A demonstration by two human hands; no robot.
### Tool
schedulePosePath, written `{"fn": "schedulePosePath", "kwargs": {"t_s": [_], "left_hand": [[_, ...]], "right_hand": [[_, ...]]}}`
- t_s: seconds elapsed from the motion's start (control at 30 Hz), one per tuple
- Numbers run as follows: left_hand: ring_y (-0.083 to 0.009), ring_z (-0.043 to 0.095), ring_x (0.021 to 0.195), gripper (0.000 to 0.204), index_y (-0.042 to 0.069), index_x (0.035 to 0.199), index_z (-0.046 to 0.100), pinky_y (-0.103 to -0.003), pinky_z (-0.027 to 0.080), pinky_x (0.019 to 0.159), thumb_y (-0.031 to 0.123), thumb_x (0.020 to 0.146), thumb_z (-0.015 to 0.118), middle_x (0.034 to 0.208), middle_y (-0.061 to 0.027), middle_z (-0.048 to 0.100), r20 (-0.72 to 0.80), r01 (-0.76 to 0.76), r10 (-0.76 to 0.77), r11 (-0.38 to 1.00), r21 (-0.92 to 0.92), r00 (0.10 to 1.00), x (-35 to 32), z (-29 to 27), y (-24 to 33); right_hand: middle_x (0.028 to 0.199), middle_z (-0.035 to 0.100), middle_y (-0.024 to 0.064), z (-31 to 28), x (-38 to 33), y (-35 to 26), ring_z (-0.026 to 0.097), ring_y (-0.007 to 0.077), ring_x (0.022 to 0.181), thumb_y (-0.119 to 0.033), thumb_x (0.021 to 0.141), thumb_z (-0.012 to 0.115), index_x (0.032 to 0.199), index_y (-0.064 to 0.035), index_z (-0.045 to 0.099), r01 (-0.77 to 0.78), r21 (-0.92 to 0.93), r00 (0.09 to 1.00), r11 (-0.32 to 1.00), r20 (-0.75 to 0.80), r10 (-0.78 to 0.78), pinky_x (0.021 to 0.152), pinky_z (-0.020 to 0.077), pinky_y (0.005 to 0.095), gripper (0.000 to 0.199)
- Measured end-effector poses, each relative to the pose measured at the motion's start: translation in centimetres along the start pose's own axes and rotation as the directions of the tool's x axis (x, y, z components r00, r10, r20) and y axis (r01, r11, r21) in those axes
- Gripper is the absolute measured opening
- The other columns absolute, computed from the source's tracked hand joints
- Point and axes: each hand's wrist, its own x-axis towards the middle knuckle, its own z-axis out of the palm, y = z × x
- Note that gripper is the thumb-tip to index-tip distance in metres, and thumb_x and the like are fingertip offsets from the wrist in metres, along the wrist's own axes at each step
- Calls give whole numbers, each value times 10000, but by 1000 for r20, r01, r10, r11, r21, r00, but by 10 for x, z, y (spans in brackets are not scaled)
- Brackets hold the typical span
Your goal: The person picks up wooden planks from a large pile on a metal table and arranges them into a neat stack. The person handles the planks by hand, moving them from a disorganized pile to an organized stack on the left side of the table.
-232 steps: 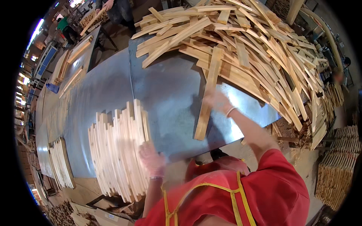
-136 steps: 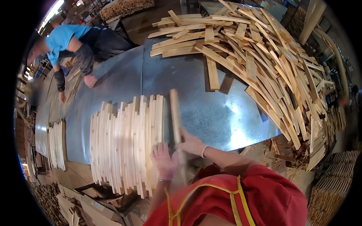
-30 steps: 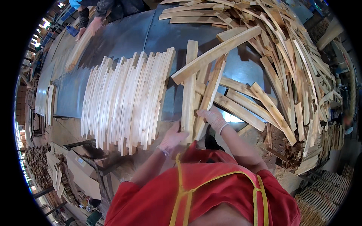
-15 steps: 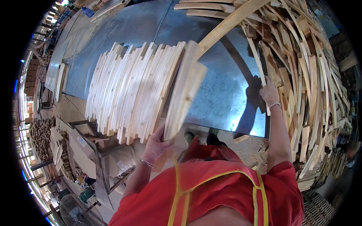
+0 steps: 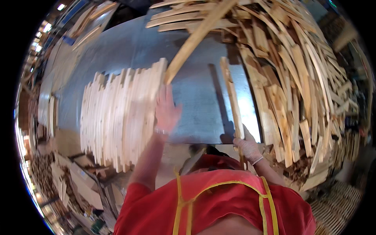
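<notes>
A row of pale wooden strips [image 5: 117,113] lies side by side on the left of the metal tabletop [image 5: 196,98]. My left hand [image 5: 167,111] is at the right side of this row, fingers stretched out and slightly blurred; whether it touches the last strip I cannot tell. Nothing is held in it. Near the table's front edge my right hand [image 5: 247,145], in a light glove, grips the lower end of a narrow wooden strip [image 5: 231,90]. That strip stands out from the hand toward the far side and casts a shadow on the metal.
A large heap of loose wooden strips [image 5: 290,86] covers the right side. One long board [image 5: 199,37] slants from the heap toward the row's far right corner. Several more strips [image 5: 184,17] lie at the back. Cardboard [image 5: 84,182] stands at the lower left.
My left hand has let go of a board, which now appears to be at the row's right side. My right hand has drawn a strip away from the heap, leftward and nearer to me.
</notes>
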Motion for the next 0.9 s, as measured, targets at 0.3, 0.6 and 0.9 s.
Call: {"fn": "schedulePosePath", "kwargs": {"t_s": [0.3,0.6,0.9], "left_hand": [[-313,696,839,418,41,1317,582,-416,573,825,222,941,613,920,-130,671,242,137,-11,847,-513,970,203,44,46],[-390,690,1141,416,-8,1407,607,-465,578,962,214,1058,569,1306,-233,675,241,133,-114,989,-62,964,-52,-11,52],[-346,438,1501,796,92,1659,341,-518,394,1192,233,932,632,1687,-160,383,139,-41,-65,759,650,988,-79,16,-52]], "right_hand": [[1361,681,221,-15,-110,1,678,332,1226,-318,863,725,1624,-131,420,75,-189,962,979,-246,-121,1077,507,399,841],[1287,682,114,-48,-226,58,712,193,1049,15,848,747,1670,-74,300,421,302,655,856,-754,-56,938,593,351,940],[1020,638,23,-190,-296,177,624,152,825,-6,860,713,1625,-100,395,659,233,176,715,-972,155,717,552,311,834]]}}
